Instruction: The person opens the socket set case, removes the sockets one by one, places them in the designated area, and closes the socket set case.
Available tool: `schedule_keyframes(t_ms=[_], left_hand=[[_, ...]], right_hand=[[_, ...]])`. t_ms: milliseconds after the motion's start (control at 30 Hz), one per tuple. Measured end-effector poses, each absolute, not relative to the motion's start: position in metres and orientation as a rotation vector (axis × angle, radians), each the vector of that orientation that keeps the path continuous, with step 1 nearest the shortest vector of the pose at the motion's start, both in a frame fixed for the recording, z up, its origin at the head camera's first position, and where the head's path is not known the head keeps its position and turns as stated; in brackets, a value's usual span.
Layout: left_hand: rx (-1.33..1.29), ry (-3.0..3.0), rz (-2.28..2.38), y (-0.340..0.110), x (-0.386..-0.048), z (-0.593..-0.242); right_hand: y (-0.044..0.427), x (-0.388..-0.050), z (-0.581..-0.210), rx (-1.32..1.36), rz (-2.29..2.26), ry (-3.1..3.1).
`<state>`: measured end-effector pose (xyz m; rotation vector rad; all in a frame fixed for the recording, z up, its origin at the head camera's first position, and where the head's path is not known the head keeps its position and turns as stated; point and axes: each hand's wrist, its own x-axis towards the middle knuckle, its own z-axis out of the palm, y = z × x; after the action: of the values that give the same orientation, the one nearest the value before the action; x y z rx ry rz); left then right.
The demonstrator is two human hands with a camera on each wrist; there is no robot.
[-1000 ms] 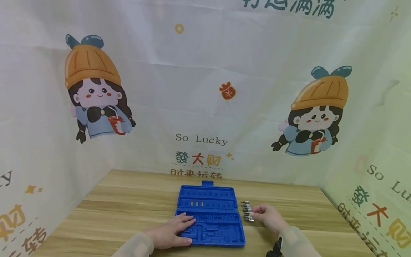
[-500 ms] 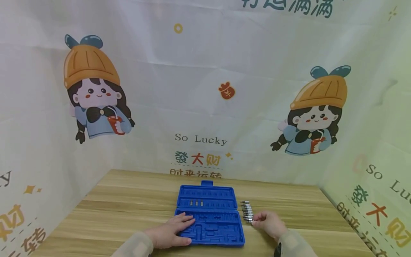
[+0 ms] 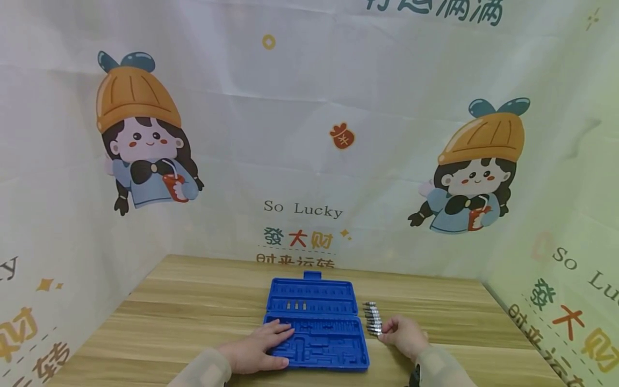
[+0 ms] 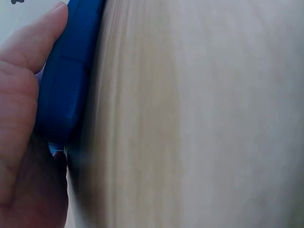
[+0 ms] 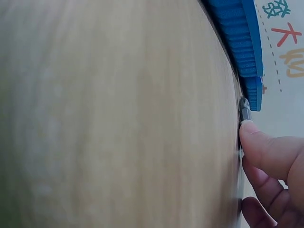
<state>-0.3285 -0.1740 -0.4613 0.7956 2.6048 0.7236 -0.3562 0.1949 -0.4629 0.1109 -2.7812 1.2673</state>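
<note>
An unfolded blue plastic bit case (image 3: 333, 352) lies on the table. My left hand (image 3: 253, 349) rests spread on its near left part; in the left wrist view the thumb (image 4: 35, 40) lies along the case's edge (image 4: 71, 71). To the right of the case is a row of several small metal screwdriver bits (image 3: 372, 317). My right hand (image 3: 406, 336) is at the near end of that row, thumb and forefinger pinching the nearest bit (image 5: 245, 109). Its tip sticks out past the thumb in the right wrist view; the rest is hidden.
Three bits (image 3: 296, 305) stand in slots of the case's far half. The case's latch tab (image 3: 312, 276) points to the back. Wooden table (image 3: 184, 306) surrounds the case, and a printed cloth (image 3: 232, 134) hangs behind it.
My right hand has moved from the middle of the bit row to its near end, and has stayed almost still since. The left hand has not moved.
</note>
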Motion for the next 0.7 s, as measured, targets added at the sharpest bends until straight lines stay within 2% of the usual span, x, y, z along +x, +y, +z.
schedule_keyframes(t_ms=[200,400,533,700], left_hand=[[0.797,2.601,0.724,-0.173,-0.328,-0.460],[0.851,2.589,0.763,-0.180,-0.340,-0.476],[0.876,2.575,0.756,-0.182,-0.344,-0.481],[0.854,2.571,0.733,-0.180,-0.338,-0.470]], right_hand=[[0.197,-0.357,-0.463,0.100,1.256,-2.790],[0.199,-0.359,-0.461,0.080,1.273,-2.819],[0.195,-0.361,-0.451,0.086,1.304,-2.835],[0.178,-0.368,-0.433,0.151,1.344,-2.846]])
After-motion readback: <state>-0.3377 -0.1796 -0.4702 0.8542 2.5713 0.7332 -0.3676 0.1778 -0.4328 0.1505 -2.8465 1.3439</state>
